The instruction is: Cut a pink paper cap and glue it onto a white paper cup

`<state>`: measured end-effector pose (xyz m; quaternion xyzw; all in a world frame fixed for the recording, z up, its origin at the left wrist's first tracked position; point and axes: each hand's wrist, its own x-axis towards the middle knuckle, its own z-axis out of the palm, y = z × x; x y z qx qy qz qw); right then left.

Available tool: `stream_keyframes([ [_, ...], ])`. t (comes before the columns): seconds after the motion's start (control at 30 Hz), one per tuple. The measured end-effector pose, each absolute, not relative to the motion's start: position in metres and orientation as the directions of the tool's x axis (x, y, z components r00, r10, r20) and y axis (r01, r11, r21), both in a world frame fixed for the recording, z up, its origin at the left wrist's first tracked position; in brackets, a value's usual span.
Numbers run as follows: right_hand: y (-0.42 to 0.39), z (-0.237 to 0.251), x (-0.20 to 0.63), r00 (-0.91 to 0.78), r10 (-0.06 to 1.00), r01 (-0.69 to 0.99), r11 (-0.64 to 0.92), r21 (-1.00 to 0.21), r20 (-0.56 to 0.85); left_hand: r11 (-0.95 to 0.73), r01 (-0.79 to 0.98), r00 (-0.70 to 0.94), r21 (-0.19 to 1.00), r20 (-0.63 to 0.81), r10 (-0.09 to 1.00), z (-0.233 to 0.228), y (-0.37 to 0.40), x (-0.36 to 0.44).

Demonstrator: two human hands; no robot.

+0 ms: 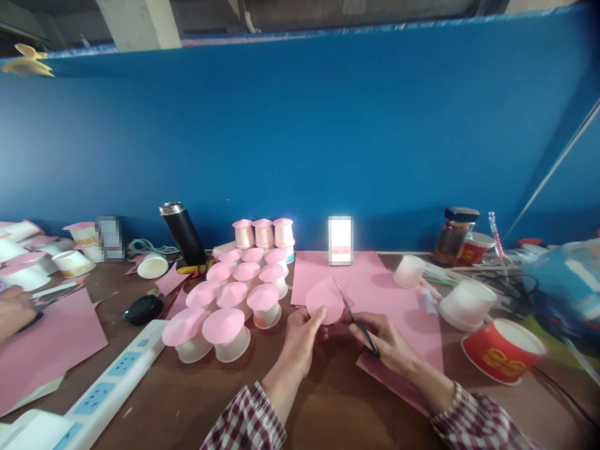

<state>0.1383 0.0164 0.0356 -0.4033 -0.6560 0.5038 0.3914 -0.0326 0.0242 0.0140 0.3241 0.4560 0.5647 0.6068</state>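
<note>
My left hand (pixel 302 340) pinches the lower edge of a rounded piece of pink paper (pixel 323 300), its thumb on top. In my right hand (pixel 387 340) is a pair of scissors (pixel 364 330) with black handles, the fingers wrapped round them. The blades lie along the right edge of the pink piece. Beneath both hands, larger pink sheets (pixel 412 319) are spread on the brown table (pixel 328 400). Left of my hands, several upturned paper cups (pixel 233 344) stand in rows, each topped with a shallow pink paper cone (pixel 224 325).
A white power strip (pixel 110 387) runs along the left front. A black flask (pixel 182 234) stands behind it. At right are a red paper tub (pixel 501 351), white cups (pixel 469 300) and a lidded jar (pixel 454 237). Another person's hand (pixel 16 312) is at far left. A blue partition (pixel 300 137) rises behind.
</note>
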Motion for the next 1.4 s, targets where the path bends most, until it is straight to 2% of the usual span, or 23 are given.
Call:
stream_keyframes([
  [0.53,0.0157,0.0348,0.1380,-0.366,0.927,0.130,0.136,-0.982,0.080,0.117,-0.340,-0.047,0.933,-0.141,0.989,0.0095,0.0257,-0.0338],
  [1.4,0.0161,0.0336,0.1386,-0.355,0.932,0.118,0.123,-0.985,0.074,0.107,-0.363,-0.041,0.926,-0.130,0.991,0.0107,0.0254,-0.0352],
])
